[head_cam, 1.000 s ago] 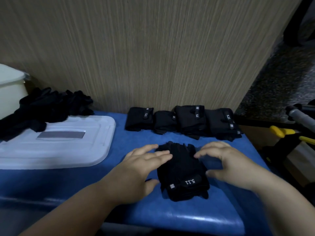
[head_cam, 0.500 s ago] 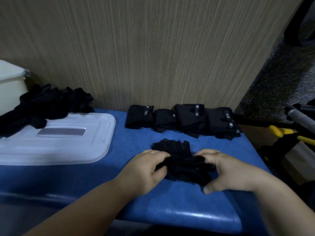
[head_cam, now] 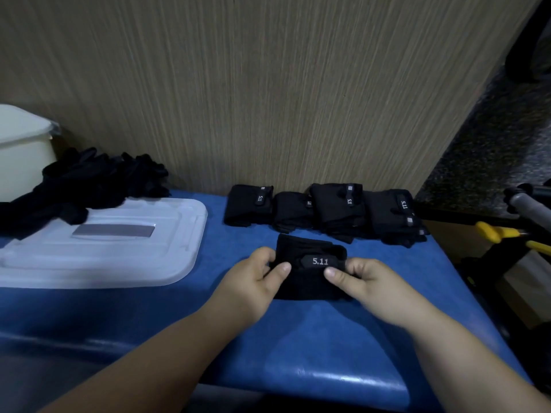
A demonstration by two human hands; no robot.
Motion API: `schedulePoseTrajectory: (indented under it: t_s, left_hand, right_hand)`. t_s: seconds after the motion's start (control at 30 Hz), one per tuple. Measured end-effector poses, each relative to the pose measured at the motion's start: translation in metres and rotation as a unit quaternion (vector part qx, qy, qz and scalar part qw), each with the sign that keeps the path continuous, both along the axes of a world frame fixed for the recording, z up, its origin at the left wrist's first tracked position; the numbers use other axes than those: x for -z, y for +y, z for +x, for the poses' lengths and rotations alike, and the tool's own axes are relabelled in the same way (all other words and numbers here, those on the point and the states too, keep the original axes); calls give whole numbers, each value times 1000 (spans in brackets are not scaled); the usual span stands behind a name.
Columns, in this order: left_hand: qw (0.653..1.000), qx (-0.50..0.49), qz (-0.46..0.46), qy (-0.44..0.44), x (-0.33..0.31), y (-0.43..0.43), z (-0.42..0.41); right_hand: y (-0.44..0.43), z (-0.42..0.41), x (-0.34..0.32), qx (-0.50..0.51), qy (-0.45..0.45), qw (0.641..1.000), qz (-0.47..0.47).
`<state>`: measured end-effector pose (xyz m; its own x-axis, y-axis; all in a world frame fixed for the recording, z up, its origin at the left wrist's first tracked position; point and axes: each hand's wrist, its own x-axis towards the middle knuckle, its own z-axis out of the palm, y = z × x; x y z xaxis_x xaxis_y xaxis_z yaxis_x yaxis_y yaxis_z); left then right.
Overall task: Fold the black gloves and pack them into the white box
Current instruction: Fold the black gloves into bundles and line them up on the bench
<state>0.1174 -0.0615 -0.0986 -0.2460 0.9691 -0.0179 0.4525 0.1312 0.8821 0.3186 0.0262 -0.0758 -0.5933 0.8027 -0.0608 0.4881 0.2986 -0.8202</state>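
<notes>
Left hand [head_cam: 253, 281] and right hand [head_cam: 366, 281] both pinch folded glove [head_cam: 310, 251] on tabletop [head_cam: 298, 338]; white box [head_cam: 21, 156] far left, contents hidden, loose gloves [head_cam: 89, 183] piled on lid [head_cam: 119, 254] beside it.

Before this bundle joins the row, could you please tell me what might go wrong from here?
Both the left hand and the right hand only pinch the folded glove at its edges, so it may spring open once released. The row of folded gloves lies close behind it; pushing this one back could disturb them.
</notes>
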Motion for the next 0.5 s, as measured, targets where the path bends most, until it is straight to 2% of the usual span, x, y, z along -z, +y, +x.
schedulePoseTrajectory:
  t_s: [0.17,0.4,0.5]
  left_hand:
    - [999,-36,13,15,-7,-1,3]
    - [998,-52,30,29,-4,-4,4]
    - [994,-61,62,71,-3,-6,3]
  right_hand:
    - [-3,-12,4,70,-37,996,49]
    - [-10,-24,2,120,-136,976,116]
    - [-14,-27,-2,124,-181,965,146]
